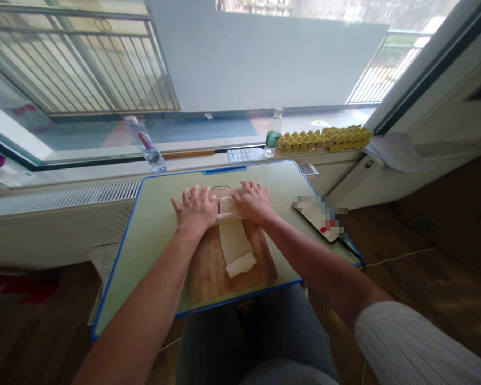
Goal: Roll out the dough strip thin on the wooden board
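On a wooden cutting board lies a long pale strip of dough, its near end folded over. A light rolling pin crosses the strip toward its far part. My left hand lies palm down over the pin's left end, fingers spread and pointing away from me. Over the right end rests my right hand, also palm down, with its fingers stretched forward. Both hands are open and press on the pin rather than wrapping round it. The palms hide the pin's two ends.
The board stands on a small blue-edged table. At its right edge lies a blurred-out flat device with a cable. Along the windowsill are a clear bottle, a green-labelled bottle and yellow egg cartons.
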A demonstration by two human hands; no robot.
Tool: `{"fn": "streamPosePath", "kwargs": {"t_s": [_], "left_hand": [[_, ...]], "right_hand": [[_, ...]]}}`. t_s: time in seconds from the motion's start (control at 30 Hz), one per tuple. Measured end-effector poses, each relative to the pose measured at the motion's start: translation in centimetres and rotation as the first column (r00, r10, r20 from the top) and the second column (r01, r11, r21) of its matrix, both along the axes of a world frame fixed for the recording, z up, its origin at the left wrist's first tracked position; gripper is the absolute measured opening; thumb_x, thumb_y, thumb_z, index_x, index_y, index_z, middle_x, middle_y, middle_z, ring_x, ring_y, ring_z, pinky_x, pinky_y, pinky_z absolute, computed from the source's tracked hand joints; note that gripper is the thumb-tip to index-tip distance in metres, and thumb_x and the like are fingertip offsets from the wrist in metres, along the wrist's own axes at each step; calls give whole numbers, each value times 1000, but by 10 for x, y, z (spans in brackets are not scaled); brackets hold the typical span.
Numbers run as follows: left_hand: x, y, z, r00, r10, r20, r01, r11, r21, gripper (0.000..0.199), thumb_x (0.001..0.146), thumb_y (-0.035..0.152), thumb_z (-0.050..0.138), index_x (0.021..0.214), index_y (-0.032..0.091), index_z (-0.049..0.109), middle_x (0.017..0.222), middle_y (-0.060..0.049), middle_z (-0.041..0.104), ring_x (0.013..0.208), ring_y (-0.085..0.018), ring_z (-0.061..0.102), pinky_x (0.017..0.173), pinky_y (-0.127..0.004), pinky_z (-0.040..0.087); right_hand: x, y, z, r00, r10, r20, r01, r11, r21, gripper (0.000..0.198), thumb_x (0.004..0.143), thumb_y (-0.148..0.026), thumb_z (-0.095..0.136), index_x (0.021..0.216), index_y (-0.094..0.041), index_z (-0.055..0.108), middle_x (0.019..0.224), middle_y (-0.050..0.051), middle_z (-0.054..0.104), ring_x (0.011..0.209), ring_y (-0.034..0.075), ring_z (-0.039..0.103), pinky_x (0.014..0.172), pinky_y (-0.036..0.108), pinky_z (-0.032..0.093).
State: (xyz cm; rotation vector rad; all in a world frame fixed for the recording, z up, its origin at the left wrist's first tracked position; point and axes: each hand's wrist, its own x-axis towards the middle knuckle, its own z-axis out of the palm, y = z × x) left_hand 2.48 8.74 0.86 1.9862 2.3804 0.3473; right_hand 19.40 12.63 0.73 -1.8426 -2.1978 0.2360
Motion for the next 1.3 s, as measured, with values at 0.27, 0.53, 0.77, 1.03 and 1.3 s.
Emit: {"fn": "streamPosePath", "kwargs": {"t_s": [0.27, 0.53, 0.77, 1.03, 1.3], "left_hand": [[6, -30, -10, 999, 18, 44, -19, 1000, 13, 59, 108, 49, 31, 157, 29, 56, 169, -11, 49, 157, -35, 40, 129, -74, 23], [3, -44, -16, 1000, -30, 9, 29, 995, 92, 64, 109, 54, 33, 164, 25, 47, 170, -13, 48, 158, -34, 40, 131, -70, 23], [-9, 10, 5, 997, -24, 68, 32, 992, -122, 69, 107, 59, 25, 164, 26, 46, 175, -12, 39, 161, -35, 33, 130, -73, 22], [3, -44, -9, 999, -30, 13, 31, 997, -73, 67, 108, 57, 22, 164, 31, 48, 174, -10, 42, 160, -34, 35, 130, -71, 23], [-7, 5, -1, 995, -7, 95, 17, 994, -108, 69, 106, 61, 24, 163, 32, 49, 174, -11, 42, 159, -37, 35, 129, -74, 20]], "right_hand": [[11, -48, -11, 992, 114, 50, -122, 977, 176, 55, 112, -51, 33, 155, -22, 54, 162, 12, 56, 149, 35, 45, 125, 58, 29], [5, -37, -13, 994, 87, 69, -95, 987, 127, 60, 111, -56, 34, 157, -24, 53, 163, 11, 56, 148, 35, 46, 125, 59, 31], [-4, 0, 0, 999, 54, 5, -54, 998, 12, 64, 108, -58, 37, 157, -21, 52, 163, 13, 55, 146, 34, 49, 122, 61, 37], [14, -45, -10, 991, 97, 92, -101, 994, 47, 62, 110, -54, 34, 163, -25, 47, 171, 8, 47, 155, 33, 39, 127, 60, 29], [6, 9, -1, 996, 78, 54, -77, 997, -16, 68, 109, -62, 35, 162, -21, 47, 166, 15, 51, 150, 36, 45, 123, 61, 35]]}}
